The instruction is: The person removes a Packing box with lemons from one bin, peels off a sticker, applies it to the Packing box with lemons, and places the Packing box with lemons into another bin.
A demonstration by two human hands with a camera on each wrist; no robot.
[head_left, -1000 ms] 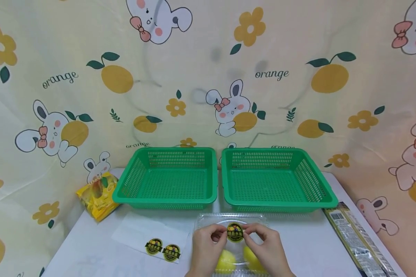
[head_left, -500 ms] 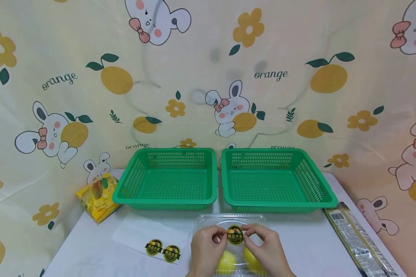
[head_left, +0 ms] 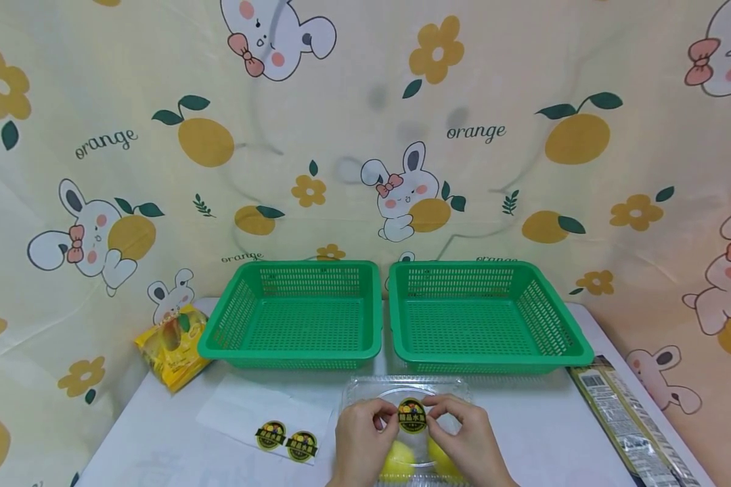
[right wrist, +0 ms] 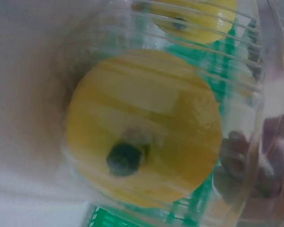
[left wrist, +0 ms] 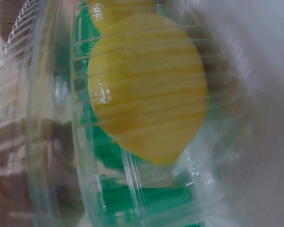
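Observation:
A round black-and-gold fruit sticker (head_left: 412, 415) is stretched between my two hands, above the lid of a clear plastic clamshell box (head_left: 408, 385). My left hand (head_left: 362, 439) pinches the sticker's left edge between thumb and index finger. On the opposite edge, my right hand (head_left: 472, 439) pinches it the same way. Yellow lemons lie inside the box; one lemon (left wrist: 146, 85) fills the left wrist view through the ribbed wall, and another lemon (right wrist: 142, 109) with a dark stem end shows in the right wrist view. Whether the sticker touches the lid, I cannot tell.
Two green plastic baskets, the left basket (head_left: 289, 353) and the right basket (head_left: 493, 358), stand behind the box. White backing paper (head_left: 237, 409) with two more stickers (head_left: 286, 440) lies left. A yellow packet (head_left: 173, 345) and a long printed wrapper (head_left: 630, 423) lie at the sides.
The sticker has come down very slightly between my fingers. Both hands stay in nearly the same place and keep their pinch on it.

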